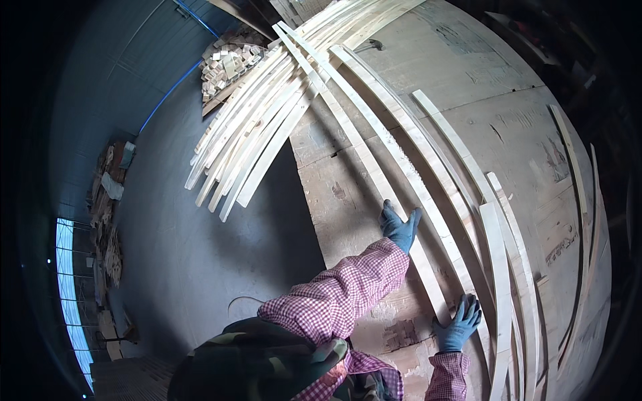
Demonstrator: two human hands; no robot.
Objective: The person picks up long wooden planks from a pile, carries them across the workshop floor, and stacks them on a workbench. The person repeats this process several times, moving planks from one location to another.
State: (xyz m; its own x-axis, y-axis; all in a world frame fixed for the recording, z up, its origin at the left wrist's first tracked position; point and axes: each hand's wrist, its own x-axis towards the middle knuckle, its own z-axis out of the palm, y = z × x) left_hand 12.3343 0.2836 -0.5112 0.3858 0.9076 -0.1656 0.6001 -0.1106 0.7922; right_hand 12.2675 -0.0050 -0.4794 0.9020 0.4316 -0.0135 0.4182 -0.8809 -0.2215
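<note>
Long pale wooden strips lie across the table. My left hand point(399, 230), in a blue-grey glove, is closed around the middle of the leftmost of the near strips, a narrow wooden strip point(356, 144), with the thumb on one side and fingers on the other. My right hand point(459, 326), gloved alike, has its fingers spread over the lower part of a neighbouring strip point(426, 194). Its thumb reaches to the near end of the strip in my left hand. The far ends of these two strips cross near the top. The right palm's underside is hidden.
A wooden tabletop point(478, 100) bears more loose strips point(495, 267) at the right. A bundle of strips point(257, 123) overhangs its left edge. A hammer point(374, 45) lies at the far side. Cut blocks point(227, 65) are heaped beyond the grey floor point(200, 247).
</note>
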